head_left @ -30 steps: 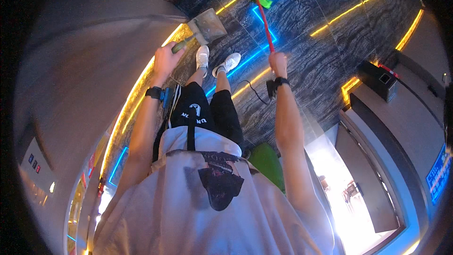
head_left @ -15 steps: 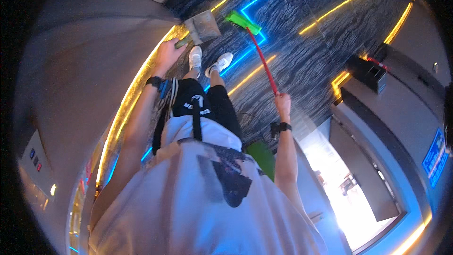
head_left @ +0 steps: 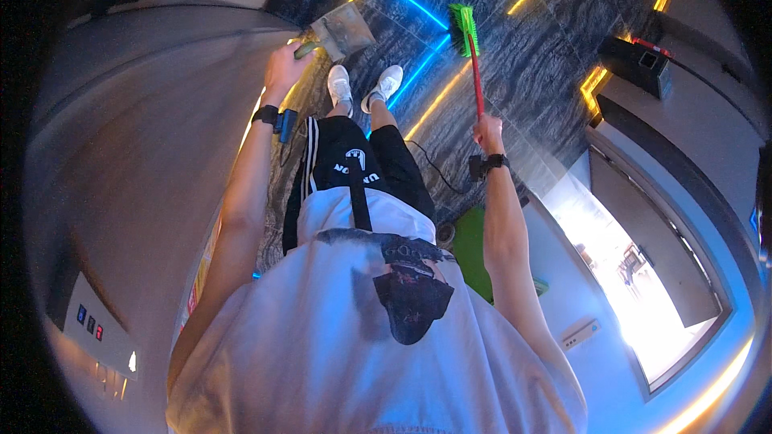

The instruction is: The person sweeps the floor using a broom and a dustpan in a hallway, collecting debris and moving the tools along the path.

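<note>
My left hand (head_left: 283,71) is closed round the short greenish handle of a flat grey dustpan (head_left: 344,32). The pan is held out ahead of my left foot, close to the wall; I cannot tell if it touches the floor. In my right hand (head_left: 488,133) is the red stick of a broom (head_left: 476,80). Its green bristle head (head_left: 464,30) is at the floor, to the right of the dustpan and beside a blue light strip.
My white shoes (head_left: 387,80) stand on the dark veined floor (head_left: 539,72), which has blue and yellow light strips. A curved grey wall (head_left: 153,128) runs along my left. On the right are a black box (head_left: 635,64) and a bright doorway (head_left: 627,281). A green object (head_left: 470,245) is beside my right arm.
The broom head has swung to the right, away from the dustpan, and turned more upright in view. My right hand has moved forward. The dustpan stays at nearly the same place, still gripped.
</note>
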Demonstrator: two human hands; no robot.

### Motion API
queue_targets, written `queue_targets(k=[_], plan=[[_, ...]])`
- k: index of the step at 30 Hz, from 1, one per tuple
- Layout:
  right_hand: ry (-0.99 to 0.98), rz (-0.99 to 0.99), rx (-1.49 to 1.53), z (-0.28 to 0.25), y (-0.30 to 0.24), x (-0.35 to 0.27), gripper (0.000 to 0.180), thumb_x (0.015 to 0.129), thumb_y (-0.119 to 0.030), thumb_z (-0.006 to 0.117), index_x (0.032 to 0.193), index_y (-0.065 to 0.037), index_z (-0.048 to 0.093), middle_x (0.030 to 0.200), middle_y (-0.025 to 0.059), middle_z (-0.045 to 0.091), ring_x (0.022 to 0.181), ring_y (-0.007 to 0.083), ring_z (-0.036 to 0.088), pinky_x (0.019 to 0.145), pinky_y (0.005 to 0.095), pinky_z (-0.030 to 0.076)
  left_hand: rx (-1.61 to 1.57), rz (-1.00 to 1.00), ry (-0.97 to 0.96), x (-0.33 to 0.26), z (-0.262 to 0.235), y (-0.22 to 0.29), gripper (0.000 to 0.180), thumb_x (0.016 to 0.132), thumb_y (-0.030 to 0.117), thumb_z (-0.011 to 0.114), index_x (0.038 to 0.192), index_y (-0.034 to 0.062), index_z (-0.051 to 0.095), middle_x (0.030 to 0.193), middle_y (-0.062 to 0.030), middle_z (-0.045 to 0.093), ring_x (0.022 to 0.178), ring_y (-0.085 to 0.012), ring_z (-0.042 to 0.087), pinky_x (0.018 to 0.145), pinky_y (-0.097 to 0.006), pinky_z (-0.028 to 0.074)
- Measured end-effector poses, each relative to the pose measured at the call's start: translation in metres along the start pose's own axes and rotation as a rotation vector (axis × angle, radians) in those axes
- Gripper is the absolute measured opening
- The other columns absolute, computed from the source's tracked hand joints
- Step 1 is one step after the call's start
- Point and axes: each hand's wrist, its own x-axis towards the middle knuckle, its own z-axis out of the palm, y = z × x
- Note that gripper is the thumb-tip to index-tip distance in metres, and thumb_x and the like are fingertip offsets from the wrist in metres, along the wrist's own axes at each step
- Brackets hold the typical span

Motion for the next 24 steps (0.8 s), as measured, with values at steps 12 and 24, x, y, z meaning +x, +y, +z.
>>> queue_targets(k=[12,24], plan=[[-0.253,-0.099,-0.472,0.056,-0.020,-0.131,0.033,0.099,-0.030,0.057,0.096,0.002,0.068,0.053,0.0070,0.054,0.037,0.0192,0.051,0.034,0.0352,0.035,0.049,0.059,0.025,0.004,0.003,-0.012,0.052,0.092,0.053,0.065,0.115,0.0061,0.071,0.098,-0.0249,0.071,0.092,-0.0427,0.069,0.079,-0.050,0.055],[-0.091,-0.029,-0.269,0.018,-0.072,-0.081,0.034,0.100,-0.028,0.056,0.088,0.002,0.066,0.054,0.0005,0.043,0.038,0.0123,0.037,0.035,0.0296,0.026,0.285,0.035,-0.068,-0.006,-0.009,-0.022,0.043,0.095,0.049,0.062,0.103,0.0071,0.068,0.094,-0.0220,0.072,0.087,-0.0407,0.070,0.074,-0.051,0.055]])
